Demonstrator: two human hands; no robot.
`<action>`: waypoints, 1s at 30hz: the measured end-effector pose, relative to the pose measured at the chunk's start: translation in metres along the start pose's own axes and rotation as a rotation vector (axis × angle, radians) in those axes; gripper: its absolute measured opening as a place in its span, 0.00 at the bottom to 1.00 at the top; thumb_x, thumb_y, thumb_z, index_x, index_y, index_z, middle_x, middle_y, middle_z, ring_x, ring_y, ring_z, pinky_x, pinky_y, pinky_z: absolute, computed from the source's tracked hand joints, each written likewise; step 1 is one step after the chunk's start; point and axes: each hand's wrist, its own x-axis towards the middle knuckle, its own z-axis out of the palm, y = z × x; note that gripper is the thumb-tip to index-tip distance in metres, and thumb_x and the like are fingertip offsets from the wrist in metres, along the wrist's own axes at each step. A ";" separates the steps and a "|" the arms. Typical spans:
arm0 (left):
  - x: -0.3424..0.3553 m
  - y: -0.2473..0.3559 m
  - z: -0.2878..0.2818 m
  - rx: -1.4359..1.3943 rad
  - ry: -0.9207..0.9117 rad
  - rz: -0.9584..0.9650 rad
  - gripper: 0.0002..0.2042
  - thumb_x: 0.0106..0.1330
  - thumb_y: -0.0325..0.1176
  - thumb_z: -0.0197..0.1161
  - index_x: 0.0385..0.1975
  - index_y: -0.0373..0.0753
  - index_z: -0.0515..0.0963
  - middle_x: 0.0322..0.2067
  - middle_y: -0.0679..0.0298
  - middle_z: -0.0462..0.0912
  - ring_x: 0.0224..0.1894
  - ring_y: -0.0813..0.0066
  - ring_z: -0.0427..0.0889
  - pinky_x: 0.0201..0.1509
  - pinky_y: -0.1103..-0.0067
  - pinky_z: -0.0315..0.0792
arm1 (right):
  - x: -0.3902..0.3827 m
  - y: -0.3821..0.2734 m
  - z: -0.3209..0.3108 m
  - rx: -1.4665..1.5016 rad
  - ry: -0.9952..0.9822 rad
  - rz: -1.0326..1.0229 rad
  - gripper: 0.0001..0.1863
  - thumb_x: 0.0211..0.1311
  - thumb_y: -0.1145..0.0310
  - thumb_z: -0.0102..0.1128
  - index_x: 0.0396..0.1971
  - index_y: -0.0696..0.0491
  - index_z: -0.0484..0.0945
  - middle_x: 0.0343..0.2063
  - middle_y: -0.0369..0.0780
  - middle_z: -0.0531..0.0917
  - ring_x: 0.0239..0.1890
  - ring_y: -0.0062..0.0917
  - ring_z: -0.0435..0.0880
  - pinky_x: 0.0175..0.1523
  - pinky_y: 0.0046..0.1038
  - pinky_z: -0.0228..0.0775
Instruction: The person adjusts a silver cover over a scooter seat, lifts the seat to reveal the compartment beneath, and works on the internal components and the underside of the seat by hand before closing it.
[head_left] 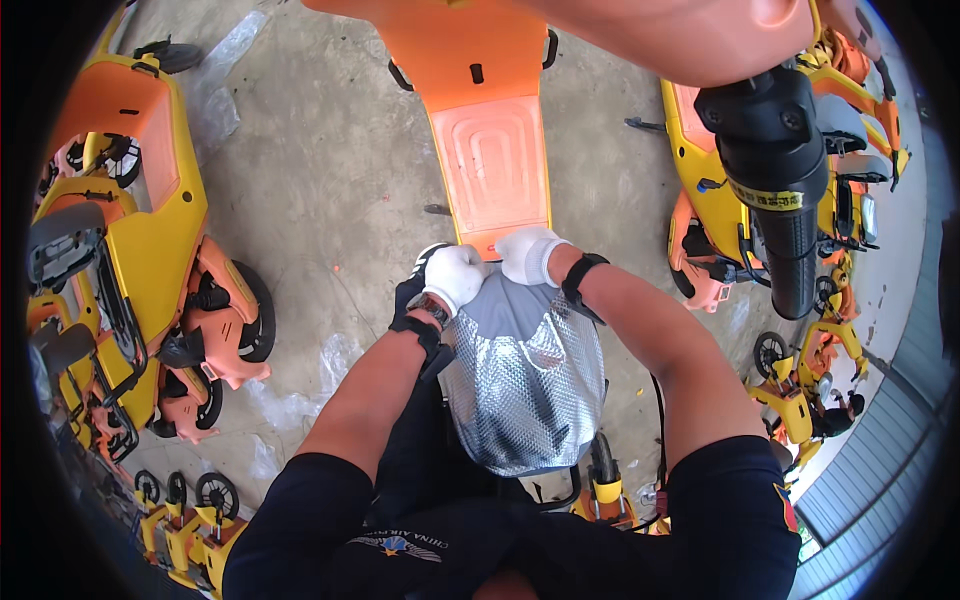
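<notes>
A silver quilted seat cover (pixel 520 400) with a smooth grey front part lies over the seat of an orange scooter below me. My left hand (pixel 455 277), in a white glove, is closed at the left of the cover's grey front edge. Close beside it, my right hand (pixel 528 257), also gloved in white, is closed on the same edge. Both sit at the near end of the scooter's orange footboard (pixel 492 165). The fingertips are curled under and hidden. A thin white cord or seam loops across the cover's silver part.
A black handlebar grip (pixel 790 240) juts down at the upper right. Yellow and orange scooters (pixel 150 230) stand in rows on the left, with more scooters (pixel 710 130) on the right. Crumpled clear plastic (pixel 340 360) lies on the concrete floor (pixel 300 190).
</notes>
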 end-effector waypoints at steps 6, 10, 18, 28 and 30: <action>0.004 0.008 -0.014 0.185 -0.034 0.102 0.15 0.50 0.46 0.69 0.20 0.38 0.82 0.22 0.51 0.81 0.29 0.53 0.82 0.36 0.67 0.75 | -0.012 0.028 -0.021 0.182 -0.202 -0.101 0.13 0.49 0.65 0.52 0.30 0.58 0.79 0.26 0.45 0.81 0.31 0.34 0.79 0.39 0.34 0.69; 0.004 0.005 -0.010 0.221 -0.013 0.167 0.14 0.51 0.45 0.68 0.23 0.38 0.82 0.23 0.51 0.81 0.30 0.51 0.82 0.36 0.66 0.75 | -0.031 0.043 -0.019 0.327 -0.227 -0.060 0.11 0.45 0.71 0.52 0.30 0.58 0.77 0.23 0.41 0.78 0.28 0.28 0.77 0.35 0.30 0.68; 0.005 0.007 -0.017 0.290 -0.051 0.226 0.14 0.52 0.43 0.67 0.26 0.38 0.82 0.24 0.49 0.81 0.31 0.50 0.81 0.36 0.66 0.75 | -0.089 0.063 0.011 0.714 -0.015 0.112 0.18 0.53 0.66 0.56 0.42 0.58 0.81 0.33 0.46 0.84 0.36 0.34 0.84 0.43 0.29 0.75; 0.035 0.020 -0.026 0.148 -0.461 0.520 0.13 0.56 0.28 0.60 0.40 0.35 0.81 0.35 0.47 0.83 0.39 0.53 0.83 0.47 0.71 0.76 | -0.097 0.024 0.008 0.191 0.157 0.222 0.12 0.57 0.71 0.49 0.37 0.58 0.79 0.38 0.49 0.83 0.44 0.43 0.82 0.48 0.38 0.74; 0.041 0.027 -0.024 0.155 -0.537 0.572 0.14 0.55 0.27 0.59 0.42 0.35 0.80 0.36 0.47 0.83 0.40 0.53 0.83 0.48 0.72 0.75 | -0.102 0.021 0.011 0.214 0.233 0.273 0.13 0.59 0.70 0.49 0.41 0.57 0.78 0.40 0.48 0.83 0.45 0.41 0.83 0.49 0.37 0.75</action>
